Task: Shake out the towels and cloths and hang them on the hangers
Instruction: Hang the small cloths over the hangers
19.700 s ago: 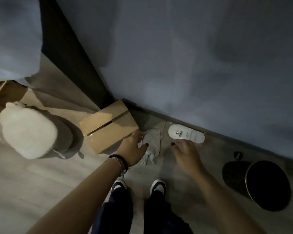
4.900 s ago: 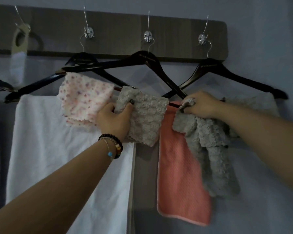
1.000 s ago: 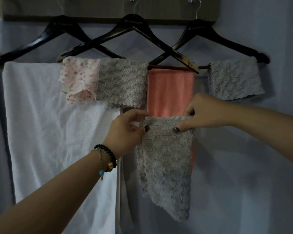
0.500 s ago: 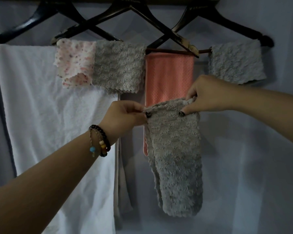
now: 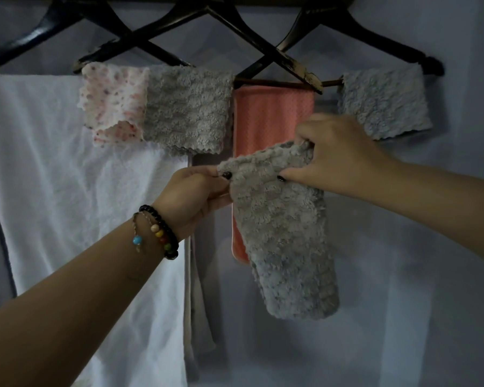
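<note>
Item held: a fluffy grey microfibre cloth (image 5: 285, 233), long and narrow, hanging in front of the wall below the hanger row and overlapping the lower part of a salmon-pink waffle-weave towel (image 5: 271, 118). Its top edge slants, higher at the right corner than at the left.

Left hand (image 5: 193, 196): thumb and fingers pinch the cloth's upper left corner; a dark-painted thumbnail shows on the fabric. The wrist carries a black bead bracelet with coloured beads (image 5: 162, 233) and a thin cord with a blue bead.

Right hand (image 5: 333, 152): fingers curl round and pinch the bunched upper right corner, just below the hung cloth at far right.

Hung behind, left to right:
- large white terry towel (image 5: 67, 177), draped over the leftmost hanger, reaching down past the lower frame edge;
- small white cloth with pink speckles and a scalloped edge (image 5: 113, 103);
- grey fluffy cloth with a zigzag hem (image 5: 187, 107), touching the speckled one;
- the salmon-pink towel, over a brown hanger bar;
- pale grey fluffy cloth (image 5: 383, 101), at the right end of that bar.

Supports: three dark wooden coat hangers (image 5: 266, 48), arms crossing one another, paint worn at one tip. Backdrop: plain bluish-grey wall (image 5: 430, 247), dimly lit.
</note>
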A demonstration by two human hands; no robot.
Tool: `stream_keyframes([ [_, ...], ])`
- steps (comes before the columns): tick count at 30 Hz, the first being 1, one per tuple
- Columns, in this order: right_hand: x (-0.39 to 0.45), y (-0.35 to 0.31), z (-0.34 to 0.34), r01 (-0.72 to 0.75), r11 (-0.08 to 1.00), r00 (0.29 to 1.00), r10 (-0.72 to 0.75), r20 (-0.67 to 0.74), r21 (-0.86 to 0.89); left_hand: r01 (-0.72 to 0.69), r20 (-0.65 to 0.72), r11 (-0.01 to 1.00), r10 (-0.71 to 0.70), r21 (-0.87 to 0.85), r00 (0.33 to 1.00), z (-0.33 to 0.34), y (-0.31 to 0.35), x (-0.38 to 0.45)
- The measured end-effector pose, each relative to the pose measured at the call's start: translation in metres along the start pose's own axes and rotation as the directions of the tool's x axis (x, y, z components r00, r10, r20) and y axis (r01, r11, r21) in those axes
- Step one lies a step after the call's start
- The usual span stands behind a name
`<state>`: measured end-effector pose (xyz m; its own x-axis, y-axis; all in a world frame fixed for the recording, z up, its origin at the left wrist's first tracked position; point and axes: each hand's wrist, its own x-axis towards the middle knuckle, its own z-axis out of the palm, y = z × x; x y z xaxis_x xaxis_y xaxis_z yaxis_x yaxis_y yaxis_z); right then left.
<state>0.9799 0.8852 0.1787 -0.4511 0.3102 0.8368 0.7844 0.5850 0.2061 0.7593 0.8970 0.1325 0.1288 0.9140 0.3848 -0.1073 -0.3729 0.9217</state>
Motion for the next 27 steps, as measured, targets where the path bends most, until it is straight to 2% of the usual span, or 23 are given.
stream_keyframes([
  [3, -0.001, -0.009, 0.000, -0.167, 0.982, 0.982, 0.175, -0.077, 0.092, -0.042, -0.091, 0.995, 0.033, -0.093, 0.995, 0.009, 0.003, 0.000],
  [6, -0.003, -0.012, 0.006, -0.383, 0.873, 0.904, 0.421, -0.071, 0.303, -0.098, -0.185, 0.987, 0.073, -0.130, 0.980, 0.019, 0.004, 0.003],
  [8, -0.004, -0.013, 0.011, -0.540, 0.705, 0.816, 0.572, 0.080, 0.460, -0.135, -0.211, 0.980, 0.102, -0.146, 0.972, 0.023, 0.006, 0.003],
  [9, -0.003, -0.013, 0.013, -0.599, 0.569, 0.771, 0.599, 0.216, 0.563, -0.163, -0.226, 0.977, 0.129, -0.138, 0.966, 0.024, 0.007, 0.003],
  [10, -0.004, -0.013, 0.014, -0.650, 0.419, 0.728, 0.582, 0.361, 0.634, -0.191, -0.233, 0.973, 0.157, -0.133, 0.960, 0.025, 0.008, 0.002],
  [11, -0.005, -0.013, 0.016, -0.697, 0.321, 0.687, 0.553, 0.471, 0.641, -0.213, -0.233, 0.970, 0.181, -0.118, 0.956, 0.025, 0.009, 0.001],
  [12, -0.004, -0.012, 0.017, -0.729, 0.300, 0.663, 0.529, 0.529, 0.615, -0.235, -0.228, 0.967, 0.208, -0.094, 0.951, 0.026, 0.010, -0.001],
  [15, 0.001, -0.010, 0.013, -0.751, 0.400, 0.657, 0.534, 0.532, 0.526, -0.271, -0.266, 0.963, 0.256, -0.018, 0.929, 0.023, 0.014, 0.001],
  [16, 0.004, -0.008, 0.012, -0.750, 0.410, 0.657, 0.546, 0.519, 0.519, -0.272, -0.266, 0.962, 0.251, -0.041, 0.931, 0.022, 0.013, 0.001],
  [17, 0.008, -0.008, 0.011, -0.758, 0.407, 0.647, 0.565, 0.512, 0.510, -0.253, -0.209, 0.960, 0.224, -0.123, 0.952, 0.021, 0.013, 0.002],
  [19, 0.015, -0.007, 0.009, -0.769, 0.389, 0.630, 0.594, 0.500, 0.507, -0.128, 0.030, 0.947, 0.144, -0.296, 0.989, 0.022, 0.010, -0.002],
  [21, 0.020, -0.005, 0.007, -0.761, 0.418, 0.639, 0.614, 0.463, 0.496, -0.043, 0.220, 0.955, 0.111, -0.292, 0.969, 0.026, -0.003, -0.004],
  [22, 0.022, -0.003, 0.005, -0.756, 0.442, 0.645, 0.627, 0.437, 0.483, -0.029, 0.265, 0.967, 0.097, -0.251, 0.959, 0.029, -0.011, -0.004],
  [24, 0.024, 0.001, 0.000, -0.751, 0.489, 0.654, 0.644, 0.396, 0.444, 0.007, 0.241, 0.983, 0.039, -0.185, 0.970, 0.036, -0.026, 0.000],
  [27, 0.023, 0.004, -0.007, -0.716, 0.544, 0.690, 0.650, 0.320, 0.438, 0.083, 0.203, 0.978, -0.044, -0.191, 0.978, 0.045, -0.038, 0.007],
])
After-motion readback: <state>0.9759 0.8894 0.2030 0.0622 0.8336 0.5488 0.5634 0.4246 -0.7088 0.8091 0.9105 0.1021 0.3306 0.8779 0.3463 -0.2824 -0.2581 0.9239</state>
